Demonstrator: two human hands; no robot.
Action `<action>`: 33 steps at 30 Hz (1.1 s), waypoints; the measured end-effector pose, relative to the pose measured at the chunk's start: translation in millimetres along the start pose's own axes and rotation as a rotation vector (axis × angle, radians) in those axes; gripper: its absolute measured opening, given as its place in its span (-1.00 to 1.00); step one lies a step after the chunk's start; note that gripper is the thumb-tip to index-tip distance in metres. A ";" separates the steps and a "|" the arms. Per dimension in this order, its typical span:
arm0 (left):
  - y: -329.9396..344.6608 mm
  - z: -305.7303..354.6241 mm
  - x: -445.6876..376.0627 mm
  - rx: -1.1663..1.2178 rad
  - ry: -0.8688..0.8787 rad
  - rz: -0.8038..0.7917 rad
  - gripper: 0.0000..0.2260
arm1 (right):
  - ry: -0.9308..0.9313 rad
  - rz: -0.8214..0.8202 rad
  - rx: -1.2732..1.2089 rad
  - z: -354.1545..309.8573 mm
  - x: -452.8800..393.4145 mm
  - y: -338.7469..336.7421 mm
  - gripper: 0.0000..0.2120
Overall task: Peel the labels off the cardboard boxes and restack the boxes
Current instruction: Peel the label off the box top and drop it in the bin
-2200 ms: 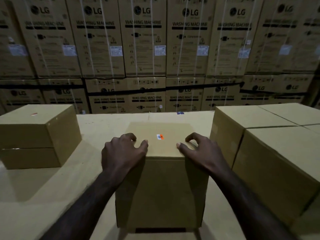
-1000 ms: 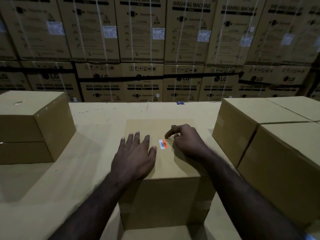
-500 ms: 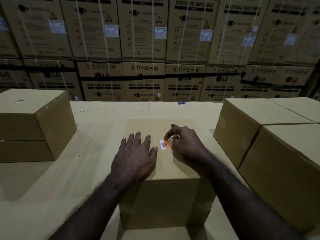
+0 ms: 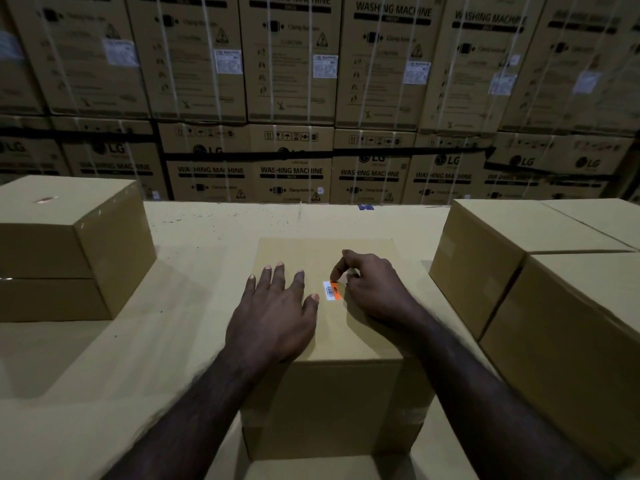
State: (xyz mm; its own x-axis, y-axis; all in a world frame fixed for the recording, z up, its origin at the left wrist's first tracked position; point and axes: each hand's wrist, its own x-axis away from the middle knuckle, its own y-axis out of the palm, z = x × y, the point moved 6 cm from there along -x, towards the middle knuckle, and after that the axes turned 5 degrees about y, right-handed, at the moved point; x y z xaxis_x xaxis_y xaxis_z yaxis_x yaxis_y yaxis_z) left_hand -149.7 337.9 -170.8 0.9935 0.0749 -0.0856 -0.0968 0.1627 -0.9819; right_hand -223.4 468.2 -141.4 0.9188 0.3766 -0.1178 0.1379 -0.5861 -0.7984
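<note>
Orange label (image 4: pixel 331 291) edge hidden under right hand (image 4: pixel 372 289) fingertips.

- Plain cardboard box (image 4: pixel 332 403) at centre, on a cardboard-covered surface (image 4: pixel 145 358).
- Left hand (image 4: pixel 273 317) flat on its top, fingers straight and spread.
- Right hand (image 4: pixel 372 289) curled, fingertips at the upper corner of a small orange and white barcode label (image 4: pixel 331 291).
- Two stacked boxes (image 4: pixel 69 251) at left, larger boxes (image 4: pixel 540 292) at right.
- Wall of LG washing machine cartons (image 4: pixel 311 91) behind.

a warehouse: stacked washing machine cartons (image 4: pixel 291 64) fill the background.
</note>
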 end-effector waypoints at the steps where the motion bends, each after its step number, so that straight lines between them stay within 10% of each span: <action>1: 0.5 -0.5 -0.2 0.002 -0.001 0.001 -0.45 | 0.004 -0.003 0.001 -0.2 0.2 -0.3 -0.72; 33: 0.6 -0.6 -0.2 -0.003 0.014 0.003 -0.46 | 0.332 -0.456 -0.070 14.3 -30.3 2.4 -0.13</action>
State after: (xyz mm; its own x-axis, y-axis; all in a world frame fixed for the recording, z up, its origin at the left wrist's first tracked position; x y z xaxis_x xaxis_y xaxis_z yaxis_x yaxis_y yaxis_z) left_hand -149.9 337.4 -171.5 0.9940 0.0612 -0.0909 -0.0997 0.1601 -0.9821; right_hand -256.2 465.6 -148.2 0.8261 0.3637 0.4304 0.5615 -0.4679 -0.6824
